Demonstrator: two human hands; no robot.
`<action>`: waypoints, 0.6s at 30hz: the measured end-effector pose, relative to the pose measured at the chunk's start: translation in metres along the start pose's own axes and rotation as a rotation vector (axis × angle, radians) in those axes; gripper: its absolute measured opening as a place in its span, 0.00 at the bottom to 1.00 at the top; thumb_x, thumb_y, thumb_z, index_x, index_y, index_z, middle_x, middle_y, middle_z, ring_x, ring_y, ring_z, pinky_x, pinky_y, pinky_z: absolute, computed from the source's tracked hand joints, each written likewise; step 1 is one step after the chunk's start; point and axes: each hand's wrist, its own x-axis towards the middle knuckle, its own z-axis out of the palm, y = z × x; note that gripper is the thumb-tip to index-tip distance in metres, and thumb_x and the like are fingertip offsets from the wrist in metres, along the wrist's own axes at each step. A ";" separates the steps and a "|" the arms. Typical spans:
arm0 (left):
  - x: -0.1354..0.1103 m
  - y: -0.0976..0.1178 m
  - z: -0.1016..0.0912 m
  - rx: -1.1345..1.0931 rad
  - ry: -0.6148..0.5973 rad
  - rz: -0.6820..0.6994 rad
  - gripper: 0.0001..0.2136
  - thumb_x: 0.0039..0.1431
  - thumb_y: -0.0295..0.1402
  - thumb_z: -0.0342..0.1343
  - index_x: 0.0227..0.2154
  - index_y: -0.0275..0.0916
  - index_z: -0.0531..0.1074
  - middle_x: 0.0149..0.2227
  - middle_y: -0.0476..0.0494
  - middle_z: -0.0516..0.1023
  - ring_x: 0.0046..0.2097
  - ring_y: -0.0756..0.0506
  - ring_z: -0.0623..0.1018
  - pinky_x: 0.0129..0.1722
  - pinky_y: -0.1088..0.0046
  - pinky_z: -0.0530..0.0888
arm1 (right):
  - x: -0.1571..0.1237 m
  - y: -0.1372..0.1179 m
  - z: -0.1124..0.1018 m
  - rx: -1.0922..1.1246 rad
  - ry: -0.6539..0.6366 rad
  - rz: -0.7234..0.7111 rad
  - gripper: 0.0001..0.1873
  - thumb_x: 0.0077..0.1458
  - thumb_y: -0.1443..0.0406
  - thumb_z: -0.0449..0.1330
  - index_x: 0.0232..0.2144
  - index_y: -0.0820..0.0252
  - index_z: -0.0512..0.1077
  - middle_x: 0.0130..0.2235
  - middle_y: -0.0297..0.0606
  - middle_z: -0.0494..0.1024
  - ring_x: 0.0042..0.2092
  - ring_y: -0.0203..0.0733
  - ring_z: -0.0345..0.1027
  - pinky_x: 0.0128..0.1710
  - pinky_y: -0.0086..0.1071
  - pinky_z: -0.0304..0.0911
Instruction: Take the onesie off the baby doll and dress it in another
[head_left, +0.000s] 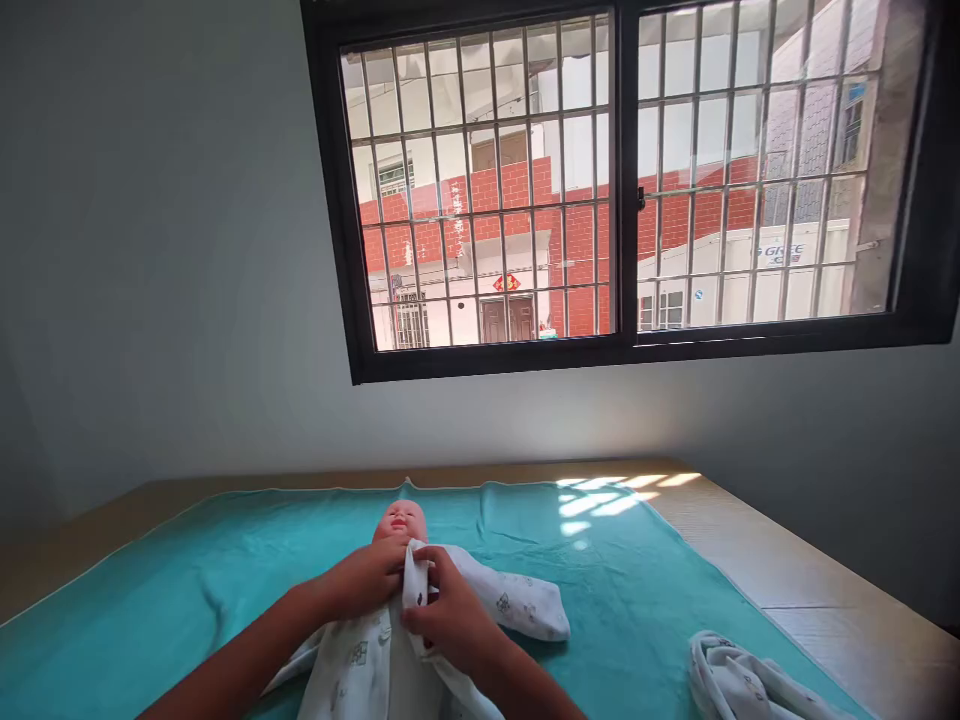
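Observation:
A baby doll (400, 519) lies face up at the middle front, its head pointing toward the window. It wears a white printed baby outfit (358, 650), with one sleeve (529, 605) stretched out to the right. My left hand (371, 578) is at the collar just under the doll's chin, its fingers closed on the cloth there. Beside it, my right hand (457, 612) pinches the folded front edge of the outfit between thumb and fingers. The doll's chest is partly hidden behind my hands, and its lower end runs out of view.
A teal cloth (255, 560) covers most of the wooden table (817, 600). Bunched white printed fabric (739, 675) lies at the lower right. Sunlight patches fall on the cloth's far right corner. Behind the table are a grey wall and a barred window (626, 180).

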 end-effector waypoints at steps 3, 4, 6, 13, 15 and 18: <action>-0.030 -0.021 -0.007 -0.044 0.148 -0.086 0.12 0.63 0.35 0.47 0.42 0.45 0.76 0.45 0.50 0.80 0.47 0.46 0.77 0.49 0.69 0.73 | -0.004 0.002 0.008 -0.083 0.015 -0.062 0.26 0.36 0.73 0.57 0.43 0.59 0.68 0.34 0.30 0.70 0.29 0.31 0.62 0.28 0.26 0.55; -0.041 -0.028 -0.005 -0.053 0.235 -0.124 0.13 0.63 0.36 0.46 0.45 0.44 0.74 0.48 0.47 0.79 0.50 0.44 0.76 0.53 0.66 0.72 | -0.005 -0.001 0.008 -0.109 0.022 -0.074 0.24 0.36 0.74 0.57 0.41 0.58 0.70 0.34 0.30 0.71 0.29 0.30 0.62 0.29 0.27 0.55; -0.060 -0.041 0.006 -0.065 0.334 -0.149 0.16 0.63 0.38 0.47 0.50 0.42 0.71 0.54 0.42 0.75 0.55 0.42 0.73 0.57 0.61 0.70 | -0.004 -0.013 0.009 -0.117 0.052 -0.046 0.21 0.36 0.74 0.56 0.37 0.58 0.72 0.34 0.31 0.73 0.28 0.31 0.62 0.29 0.27 0.56; -0.101 -0.067 0.056 -0.132 0.375 -0.042 0.21 0.64 0.41 0.48 0.60 0.46 0.64 0.64 0.43 0.63 0.64 0.40 0.64 0.62 0.55 0.65 | -0.009 -0.048 0.044 -0.040 -0.042 0.060 0.15 0.40 0.72 0.58 0.35 0.59 0.72 0.36 0.39 0.80 0.35 0.41 0.73 0.34 0.32 0.64; -0.111 -0.074 0.063 -0.131 0.425 0.016 0.21 0.65 0.39 0.48 0.60 0.48 0.64 0.64 0.45 0.64 0.64 0.41 0.65 0.62 0.58 0.66 | -0.025 -0.045 0.053 -0.131 -0.178 0.066 0.16 0.43 0.70 0.60 0.38 0.58 0.74 0.35 0.39 0.80 0.34 0.43 0.73 0.33 0.33 0.66; -0.125 -0.085 0.071 -0.052 0.516 0.185 0.19 0.64 0.39 0.50 0.58 0.48 0.65 0.63 0.43 0.66 0.63 0.42 0.67 0.60 0.64 0.68 | -0.057 -0.032 0.042 -0.395 -0.065 -0.075 0.18 0.48 0.67 0.61 0.44 0.54 0.74 0.41 0.41 0.79 0.39 0.45 0.74 0.40 0.36 0.68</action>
